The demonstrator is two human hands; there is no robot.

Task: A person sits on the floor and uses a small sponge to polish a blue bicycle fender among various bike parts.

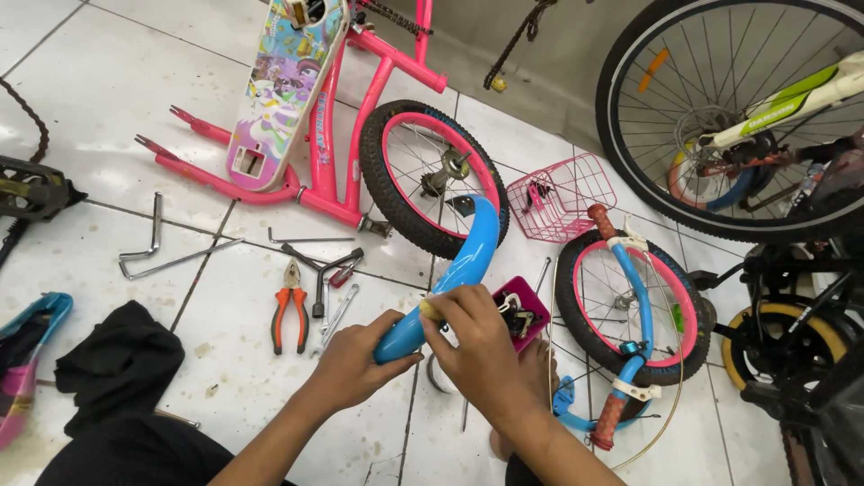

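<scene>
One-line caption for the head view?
Both hands, left and right, grip a blue fender above the tiled floor.

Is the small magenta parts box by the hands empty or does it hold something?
Not empty: the magenta box shows small metal parts piled inside, beside the right hand.

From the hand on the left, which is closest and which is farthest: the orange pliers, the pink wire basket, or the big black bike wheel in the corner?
Measured from the left hand, which grips the curved blue plastic mudguard:
1. Orange-handled pliers, on the white tile floor just left of the hand.
2. Pink wire basket, up and to the right, past the small pink-rimmed wheel.
3. Big black spoked bicycle wheel, top right corner.
</scene>
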